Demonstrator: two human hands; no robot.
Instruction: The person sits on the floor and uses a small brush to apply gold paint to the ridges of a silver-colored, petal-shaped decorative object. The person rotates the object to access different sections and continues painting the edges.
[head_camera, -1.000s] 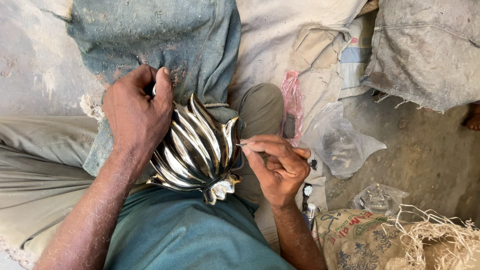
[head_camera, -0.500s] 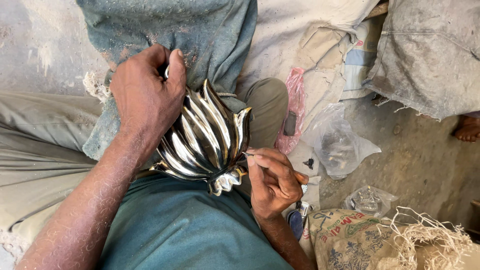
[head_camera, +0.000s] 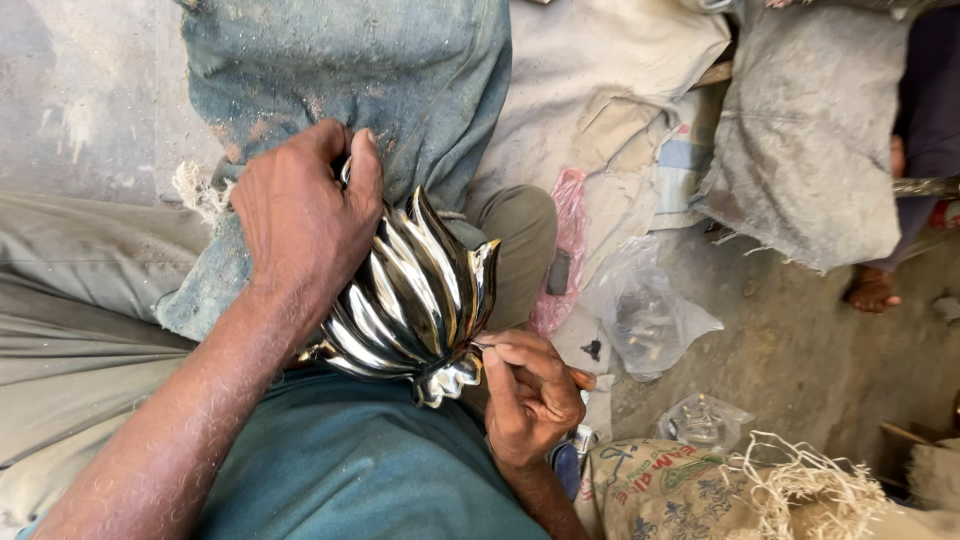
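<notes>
— Where's the camera sitting?

— On the person's head, tipped steeply down over the lap. It's the only view, so nothing overlaps with another.

— How close?

— Very near. The left hand (head_camera: 305, 225) and right hand (head_camera: 530, 400) fill the middle, with the shiny fluted metal piece (head_camera: 415, 295) between them.

— Which way does it face?

— Forward and down: own shirt at the bottom edge, the floor (head_camera: 800, 340) and sacks toward the top and right.

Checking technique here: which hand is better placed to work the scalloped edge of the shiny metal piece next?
Probably the right hand: its fingers pinch a thin tool at the metal piece edge, while the left hand grips it from above.
</notes>
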